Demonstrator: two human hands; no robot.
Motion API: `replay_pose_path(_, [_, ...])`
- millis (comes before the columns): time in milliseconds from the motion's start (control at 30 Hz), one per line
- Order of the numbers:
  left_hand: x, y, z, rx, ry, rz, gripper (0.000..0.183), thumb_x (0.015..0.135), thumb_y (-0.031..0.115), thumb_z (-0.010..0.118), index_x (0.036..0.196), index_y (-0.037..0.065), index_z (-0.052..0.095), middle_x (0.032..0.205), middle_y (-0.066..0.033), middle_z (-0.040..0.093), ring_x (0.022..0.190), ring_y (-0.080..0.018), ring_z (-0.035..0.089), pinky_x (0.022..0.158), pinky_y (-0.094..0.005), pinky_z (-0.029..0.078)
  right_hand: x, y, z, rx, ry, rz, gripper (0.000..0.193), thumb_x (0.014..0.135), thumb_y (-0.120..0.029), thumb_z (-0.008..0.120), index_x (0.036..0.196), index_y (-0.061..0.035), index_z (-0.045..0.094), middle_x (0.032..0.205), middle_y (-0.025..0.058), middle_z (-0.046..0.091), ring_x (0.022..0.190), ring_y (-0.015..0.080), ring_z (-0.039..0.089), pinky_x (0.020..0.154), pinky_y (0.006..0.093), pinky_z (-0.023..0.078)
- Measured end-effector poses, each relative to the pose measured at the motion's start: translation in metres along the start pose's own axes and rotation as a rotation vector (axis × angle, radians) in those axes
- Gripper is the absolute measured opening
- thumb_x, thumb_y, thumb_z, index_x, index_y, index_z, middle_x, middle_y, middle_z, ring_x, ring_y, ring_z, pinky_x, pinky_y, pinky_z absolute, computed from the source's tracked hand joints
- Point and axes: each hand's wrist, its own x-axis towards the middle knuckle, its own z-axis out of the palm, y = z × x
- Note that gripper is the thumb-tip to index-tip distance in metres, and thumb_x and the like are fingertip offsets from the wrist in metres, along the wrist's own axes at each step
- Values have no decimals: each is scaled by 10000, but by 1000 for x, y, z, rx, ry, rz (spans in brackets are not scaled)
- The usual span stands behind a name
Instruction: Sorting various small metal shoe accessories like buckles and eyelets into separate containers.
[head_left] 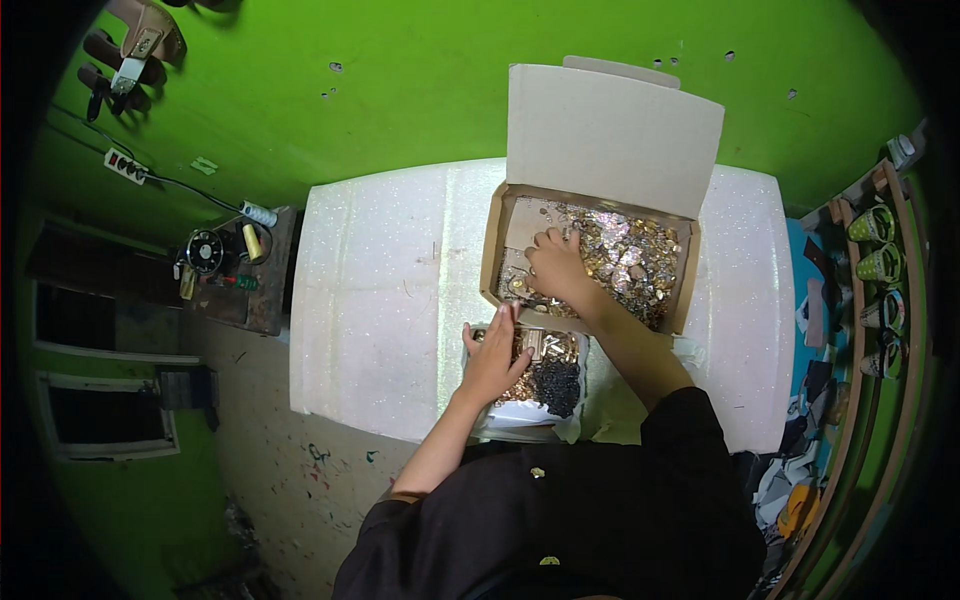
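A brown cardboard box (489, 250) stands on the table with its lid raised. Many small gold and silver shiny metal pieces (640, 262) lie in it, heaped mostly toward its right side. My right hand (557, 265) reaches into the box's left part, fingers spread and bent over the thinner layer of pieces. In front of the box sits a smaller white-lined container (520, 412) with gold-coloured pieces (553, 346) and a dark heap of small black pieces (556, 385). Over its left side rests my left hand (493, 360), fingers stretched and apart, with no held object visible.
The table has a glittery white cover (370, 290). At left, a sewing machine's wheel (205, 250) and thread spools (252, 242) are on a dark bench, below a power strip (126, 166). Sandals (880, 262) line a rack at right, beside a fabric pile (790, 490).
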Motion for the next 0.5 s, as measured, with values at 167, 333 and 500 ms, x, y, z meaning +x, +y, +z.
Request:
replay_pose_path(167, [6, 0, -1, -46, 15, -13, 796, 860, 298, 533, 1421, -6, 57, 1479, -64, 249, 1345, -265, 272, 984, -659, 60, -7, 4, 17, 19, -30, 9, 308, 684, -267, 690, 936, -91, 682, 1063, 93, 539, 1130, 273, 410, 947, 552, 233])
replay_pose_path(333, [12, 5, -11, -128, 51, -23, 836, 854, 266, 545, 1433, 24, -8, 1425, -121, 354, 1324, -304, 312, 989, -626, -33, -2, 15, 15, 245, -8, 40, 101, 715, -216, 659, 780, -157, 711, 995, 37, 572, 1107, 235, 428, 931, 545, 219])
replay_pose_path(500, [33, 24, -40, -53, 47, -39, 563, 828, 232, 589, 1338, 78, 407, 1287, -90, 516, 1254, -256, 420, 1000, -600, -24, -12, 48, 4, 565, 199, 255, 104, 727, -244, 667, 777, -160, 704, 1006, -6, 576, 1095, 205, 432, 937, 504, 192])
